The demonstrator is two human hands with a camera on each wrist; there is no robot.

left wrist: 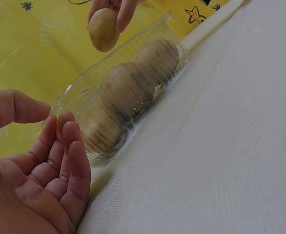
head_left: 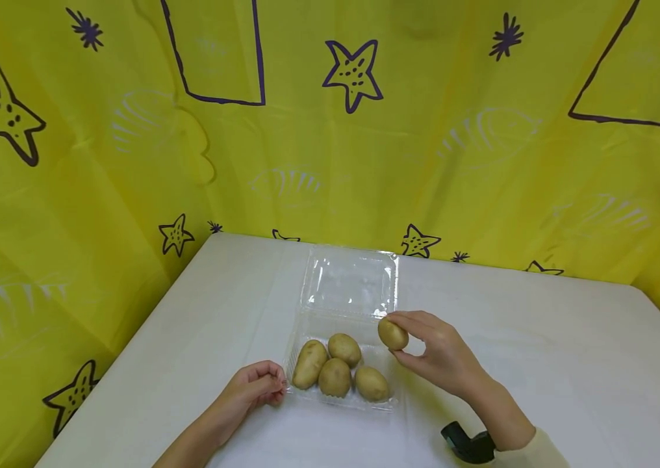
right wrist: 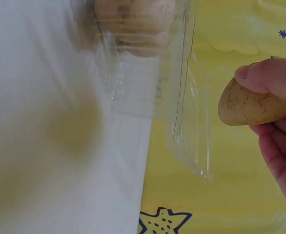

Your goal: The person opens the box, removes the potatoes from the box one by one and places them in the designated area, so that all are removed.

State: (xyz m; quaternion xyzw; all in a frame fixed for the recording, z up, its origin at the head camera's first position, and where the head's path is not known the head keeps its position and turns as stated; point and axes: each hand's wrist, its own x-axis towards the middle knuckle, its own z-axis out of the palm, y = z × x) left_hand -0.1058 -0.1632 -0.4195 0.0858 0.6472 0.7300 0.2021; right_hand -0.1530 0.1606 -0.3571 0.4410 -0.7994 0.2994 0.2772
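A clear plastic clamshell container (head_left: 342, 402) lies with its hinged lid (head_left: 350, 286) folded back, away from me. Several potatoes (head_left: 309, 364) sit inside its base, one long and the others rounder. My left hand (head_left: 254, 387) is at the container's front left corner; in the left wrist view its thumb and fingertips pinch the rim there. Above the right side of the base, my right hand (head_left: 444, 354) holds one more potato (head_left: 392, 334) between thumb and fingers, apart from the others. The right wrist view shows this potato (right wrist: 253, 105) with its end pointing out of the grip.
A white cloth (head_left: 540, 351) covers the table under the container. Yellow curtains (head_left: 306, 143) with star drawings hang behind the table and along its sides. On the right forearm there is a dark strapped device (head_left: 467, 445) near the sleeve.
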